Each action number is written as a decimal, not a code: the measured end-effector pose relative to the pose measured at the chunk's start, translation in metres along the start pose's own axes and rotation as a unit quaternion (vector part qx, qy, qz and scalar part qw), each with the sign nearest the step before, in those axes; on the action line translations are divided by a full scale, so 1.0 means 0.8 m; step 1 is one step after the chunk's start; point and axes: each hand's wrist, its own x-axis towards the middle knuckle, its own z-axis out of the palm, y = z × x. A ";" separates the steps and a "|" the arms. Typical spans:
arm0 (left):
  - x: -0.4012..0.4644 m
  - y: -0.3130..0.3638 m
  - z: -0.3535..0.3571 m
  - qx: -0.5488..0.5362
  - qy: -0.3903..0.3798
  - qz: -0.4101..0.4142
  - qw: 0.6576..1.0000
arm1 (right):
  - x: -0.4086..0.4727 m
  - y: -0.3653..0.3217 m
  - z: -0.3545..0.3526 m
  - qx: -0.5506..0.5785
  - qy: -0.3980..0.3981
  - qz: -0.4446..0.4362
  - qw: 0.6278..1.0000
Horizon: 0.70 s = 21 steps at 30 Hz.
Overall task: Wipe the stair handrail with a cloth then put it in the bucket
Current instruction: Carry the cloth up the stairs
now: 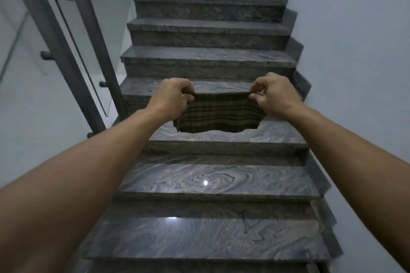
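Head view shows my left hand (172, 96) and right hand (270, 95) pinching the cloth (216, 113) taut at centre, wiping not begun; next, I'd carry it toward the handrail (53, 35) at ten o'clock.

A cloth (216, 115) of dark brown is seen, crossed by thin lighter and darker stripes in a plaid-like pattern. Below and beyond the cloth, the stair treads (213, 180) are shown in polished grey-blue stone, veined with swirling tan and pale marbling; the risers are marked by the same swirl in a duller grey-brown. Left of the cloth, the handrail (47, 26) and its post are rendered in plain matt grey metal. Right of the cloth, the wall (359, 40) is painted a flat pale blue-grey.
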 end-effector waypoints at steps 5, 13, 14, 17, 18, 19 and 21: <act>0.084 -0.032 -0.060 0.053 0.046 -0.026 0.997 | 0.110 -0.044 -0.002 0.011 0.010 0.004 1.000; 0.215 -0.076 -0.157 0.041 0.046 -0.042 0.997 | 0.277 -0.119 -0.018 0.045 0.026 0.033 0.998; 0.233 -0.077 -0.171 0.043 0.051 -0.038 0.997 | 0.297 -0.126 -0.023 0.052 0.031 0.038 0.997; 0.284 -0.076 -0.204 0.048 0.069 -0.029 0.996 | 0.354 -0.139 -0.038 0.071 0.051 0.046 0.995; 0.302 -0.077 -0.212 0.056 0.068 -0.030 0.996 | 0.372 -0.142 -0.043 0.072 0.051 0.045 0.995; 0.321 -0.078 -0.219 0.060 0.060 -0.033 0.996 | 0.392 -0.144 -0.047 0.072 0.050 0.043 0.995; 0.360 -0.080 -0.230 0.051 0.033 -0.045 0.997 | 0.434 -0.142 -0.054 0.070 0.054 0.041 0.995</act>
